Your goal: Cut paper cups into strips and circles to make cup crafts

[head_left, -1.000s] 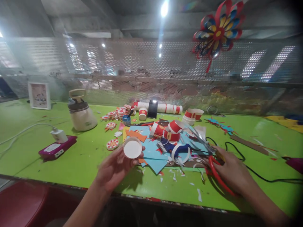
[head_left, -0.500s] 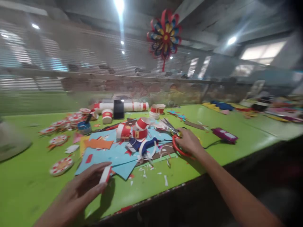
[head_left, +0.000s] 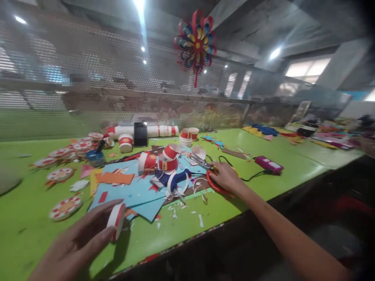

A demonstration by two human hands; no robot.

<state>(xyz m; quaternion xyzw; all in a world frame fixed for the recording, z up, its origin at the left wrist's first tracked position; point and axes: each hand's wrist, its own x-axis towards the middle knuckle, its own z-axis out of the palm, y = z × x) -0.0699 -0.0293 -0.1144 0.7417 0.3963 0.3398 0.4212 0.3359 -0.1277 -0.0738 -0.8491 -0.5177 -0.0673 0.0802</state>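
We're turning cup base edge-on, left hand half-curled around it, right hand clasping scissors. Discs are lying decorated; cup is standing seemingly uncut near bench's back edge.

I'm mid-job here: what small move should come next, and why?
I'd probably lay the red-handled scissors down and free the right hand. It has them low beside the scraps, blades pointing away from the cup piece. The left hand pinches that piece alone by its edge, so a second hand could help steady it.
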